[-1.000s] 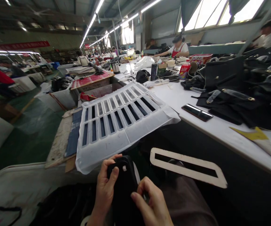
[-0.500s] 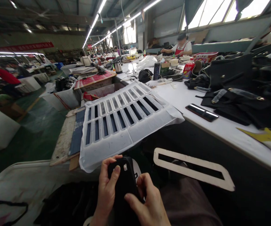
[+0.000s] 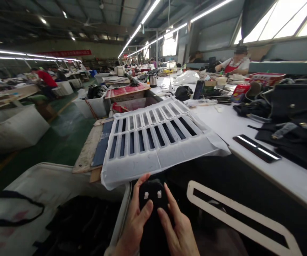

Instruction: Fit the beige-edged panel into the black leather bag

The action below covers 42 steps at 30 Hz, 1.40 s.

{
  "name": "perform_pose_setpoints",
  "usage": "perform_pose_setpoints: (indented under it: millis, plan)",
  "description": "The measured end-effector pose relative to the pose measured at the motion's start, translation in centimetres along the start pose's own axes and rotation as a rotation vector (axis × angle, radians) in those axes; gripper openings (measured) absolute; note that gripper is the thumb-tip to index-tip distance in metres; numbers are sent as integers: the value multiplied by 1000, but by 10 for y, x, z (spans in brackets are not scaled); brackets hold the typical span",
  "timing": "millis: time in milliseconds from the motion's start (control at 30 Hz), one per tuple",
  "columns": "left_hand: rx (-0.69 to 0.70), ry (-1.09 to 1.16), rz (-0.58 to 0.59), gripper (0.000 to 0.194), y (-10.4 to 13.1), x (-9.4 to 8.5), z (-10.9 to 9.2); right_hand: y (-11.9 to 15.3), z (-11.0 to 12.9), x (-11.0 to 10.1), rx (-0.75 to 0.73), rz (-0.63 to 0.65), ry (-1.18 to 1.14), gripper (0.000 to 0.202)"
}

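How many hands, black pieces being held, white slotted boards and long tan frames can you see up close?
Hands: 2, the left hand and the right hand
Black piece with two small white holes, held by both: 1
White slotted template: 1
Tan slotted frame: 1
Total: 5

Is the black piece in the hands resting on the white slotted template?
No: both hands hold the black piece below the slotted template, apart from it.

table (image 3: pixel 230 124): white, long
on it: phone (image 3: pixel 257 148), black bags (image 3: pixel 289 103), kettle (image 3: pixel 153 80), slotted template (image 3: pixel 153 137) at edge
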<state>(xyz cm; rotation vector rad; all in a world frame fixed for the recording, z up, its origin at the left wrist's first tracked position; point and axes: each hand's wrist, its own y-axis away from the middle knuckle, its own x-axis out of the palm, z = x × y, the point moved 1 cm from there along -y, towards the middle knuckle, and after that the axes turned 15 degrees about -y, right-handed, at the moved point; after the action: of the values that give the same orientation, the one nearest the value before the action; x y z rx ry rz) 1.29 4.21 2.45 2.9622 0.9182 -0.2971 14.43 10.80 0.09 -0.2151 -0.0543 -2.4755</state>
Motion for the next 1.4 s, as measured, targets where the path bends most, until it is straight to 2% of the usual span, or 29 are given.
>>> perform_pose_setpoints:
  millis: [100,267,400,533,667,733,933,1133,1233,1400]
  plan:
    - [5,13,67,66,7,2,-2,-6,0,-5,92,47,-48,65]
    - [-4,6,24,71,16,7,-3,-14,11,-3,91,-122,-97,61]
    - [7,-16,60,71,16,8,-2,-14,16,1,61,-163,-8,68]
    - [34,52,71,72,14,5,-2,-15,16,-1,-12,-147,91,61]
    - [58,-39,94,72,11,1,3,-21,20,-10,-186,-103,161,45]
    - [68,-91,100,74,9,0,7,-24,25,-14,-227,-99,175,39]
    - [101,-135,107,73,5,3,9,-23,32,-12,-149,-29,-115,32]
    - [74,-131,96,65,7,7,11,-25,27,-2,9,-132,-376,31]
    - [52,-152,69,59,9,8,14,-27,25,2,11,-170,-379,35]
    - [37,-216,46,55,9,9,12,-27,27,7,-17,-231,-263,53]
